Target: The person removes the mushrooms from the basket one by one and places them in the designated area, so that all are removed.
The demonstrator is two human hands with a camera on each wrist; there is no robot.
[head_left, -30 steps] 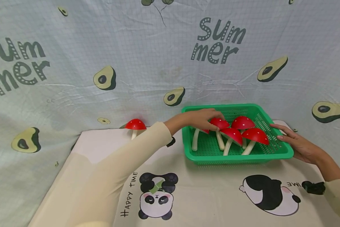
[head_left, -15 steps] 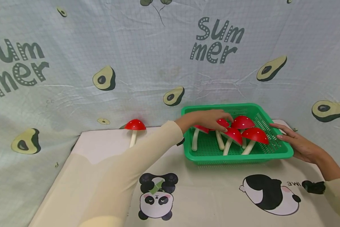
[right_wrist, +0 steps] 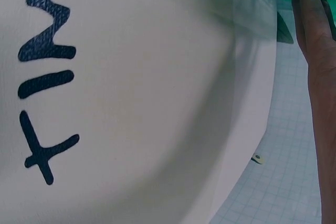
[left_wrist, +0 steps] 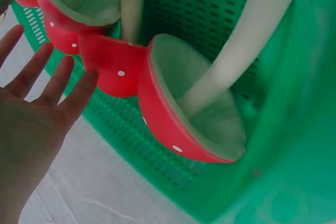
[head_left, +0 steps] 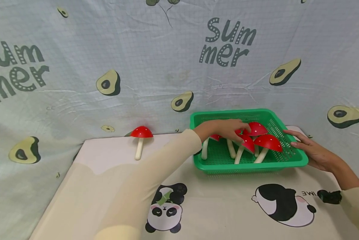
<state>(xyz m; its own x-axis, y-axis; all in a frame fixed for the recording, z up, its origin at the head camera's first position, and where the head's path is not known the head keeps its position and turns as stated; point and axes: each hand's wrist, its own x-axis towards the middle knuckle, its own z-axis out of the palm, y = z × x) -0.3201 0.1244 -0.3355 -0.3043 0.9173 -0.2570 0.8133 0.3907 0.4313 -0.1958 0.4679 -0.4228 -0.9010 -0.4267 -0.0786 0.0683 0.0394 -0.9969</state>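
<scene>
Left grip: fingers curved down over the red caps inside the green basket, reaching across from the left rim. Whether the fingers close round a cap or only rest on it cannot be told from the head view; the left wrist view does not show this hand's own fingers.

Right hand: flat, fingers straight and spread, laid against the basket's right wall; holding nothing. In my judgement it steadies the light basket against the push of the other hand. The left wrist view shows the same open palm just outside the wall.

Toy mushrooms: a cluster lies in the basket, stems toward the near wall, caps leaning on one another and overlapping. One more mushroom lies apart on the tabletop, well left of the basket, by the backdrop.

Materials:
- Caps: glossy red domes with small white dots; hollow, pale cream inside.
- Stems: matte off-white, slightly curved, widening toward the foot.
- Basket: rigid green plastic, slotted walls and perforated floor, rolled rim.
- Tabletop cover: smooth cream cloth with panda prints.
- Backdrop: creased cloth with avocado print.
</scene>
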